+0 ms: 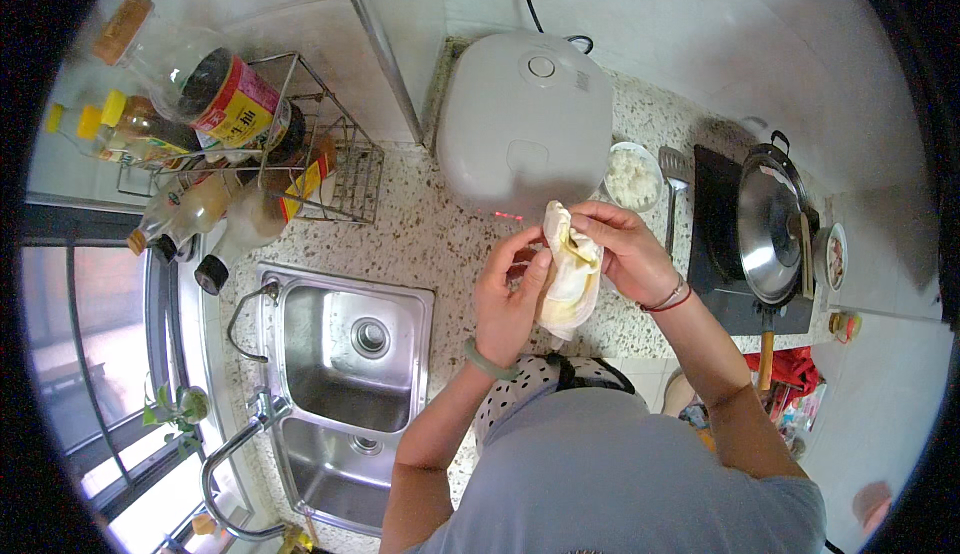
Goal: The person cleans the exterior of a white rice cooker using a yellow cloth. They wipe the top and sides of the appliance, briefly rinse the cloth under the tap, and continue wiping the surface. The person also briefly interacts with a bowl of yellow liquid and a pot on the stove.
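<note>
In front of my body, above the counter's edge, both hands hold a soft, folded cream-white cloth (pixel 570 289) with yellowish patches. My left hand (pixel 510 289) grips its left side, the thumb pressed along the edge and the other fingers curled behind. At the upper right, my right hand (pixel 625 244) pinches the cloth between thumb and fingers. The cloth hangs down lengthwise between them, its top end gathered and its lower end loose. Just beyond the hands sits a large, closed white rice cooker (pixel 525 114). A bowl of white rice (pixel 633 176) stands behind my right hand.
A slotted spatula (pixel 675 179) lies beside the black stove (pixel 712 234), which bears a lidded wok (pixel 772 224). On the left are a double steel sink (pixel 425 329), a curved faucet (pixel 215 474) and a wire rack (pixel 360 184) with several bottles. A small bowl (pixel 836 254) stands far right.
</note>
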Demonstrator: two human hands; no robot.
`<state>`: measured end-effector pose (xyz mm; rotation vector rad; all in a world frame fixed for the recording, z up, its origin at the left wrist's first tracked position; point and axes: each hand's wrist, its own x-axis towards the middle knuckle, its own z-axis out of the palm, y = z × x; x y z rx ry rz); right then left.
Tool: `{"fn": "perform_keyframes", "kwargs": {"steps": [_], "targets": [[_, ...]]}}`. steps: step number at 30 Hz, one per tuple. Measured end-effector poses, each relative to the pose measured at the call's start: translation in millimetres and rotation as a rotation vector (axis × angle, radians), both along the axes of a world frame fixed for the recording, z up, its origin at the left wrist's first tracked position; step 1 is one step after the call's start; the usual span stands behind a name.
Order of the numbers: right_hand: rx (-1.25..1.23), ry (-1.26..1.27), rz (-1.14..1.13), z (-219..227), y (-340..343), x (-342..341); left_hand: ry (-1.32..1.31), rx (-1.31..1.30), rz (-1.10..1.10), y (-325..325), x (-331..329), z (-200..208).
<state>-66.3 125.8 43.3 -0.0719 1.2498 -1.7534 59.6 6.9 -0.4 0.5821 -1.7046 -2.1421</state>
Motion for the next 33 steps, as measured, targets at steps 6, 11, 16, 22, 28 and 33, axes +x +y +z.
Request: {"fn": "perform_keyframes", "kwargs": {"steps": [6, 11, 16, 22, 28, 33], "targets": [[-0.011, 0.044, 0.036, -3.3, 7.6, 8.5, 0.007, -0.007, 0.000, 7.8, 7.2, 16.1], [0.166, 0.552, 0.076, -12.8, 13.8, 15.9, 0.040, -0.043, 0.010, 4.3, 12.0, 9.0], [0.152, 0.399, -0.065, -25.2, 23.4, 15.5, 0.072, 0.140, -0.045, -7.7, 13.2, 6.4], [0.105, 0.395, -0.001, -5.6, 12.6, 26.3, -0.165, 0.022, -0.222, -1.7, 17.5, 6.0], [0.152, 0.395, 0.007, -2.6, 7.8, 22.9, -0.003, 0.090, -0.112, -14.3, 19.3, 9.0], [0.215, 0.716, 0.119, -9.9, 1.9, 20.0, -0.094, 0.337, -0.024, -17.6, 20.4, 21.1]]}}
